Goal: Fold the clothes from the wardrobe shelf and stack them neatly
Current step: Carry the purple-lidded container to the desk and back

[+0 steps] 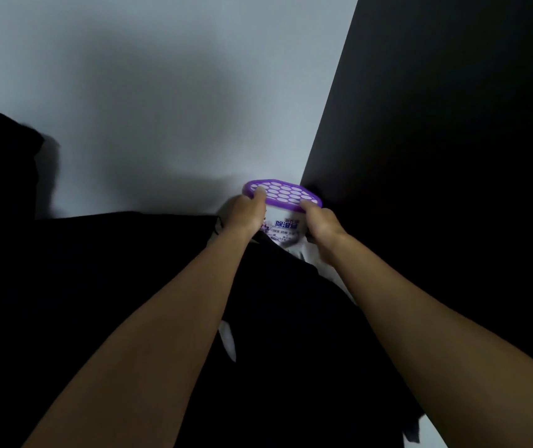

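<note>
Far left there's a lump of black fabric (0,163) bunched up against the pale grey-white back wall (161,92). From there the big heap of black clothes (113,270) spreads along the bottom and middle, right under both forearms and up to the tub. It's so dark I can't make out single garments. A sliver of white cloth (229,341) pokes out of the heap between the two arms, and there's a bit more white by the right wrist.

The left hand (247,211) grasps the left side of the round white plastic tub with a purple honeycomb-hole lid (283,197). Its thumb is hooked over the lid's edge; the other fingers are hidden behind the tub. The tub has blue print on the front and sits tilted a little, at the back end of the clothes heap, close to the corner.

The right hand (318,224) grasps the tub's right side the same way, thumb up on the purple rim. Right of that is the dark, near-black side panel (452,156), running up at a slant.
</note>
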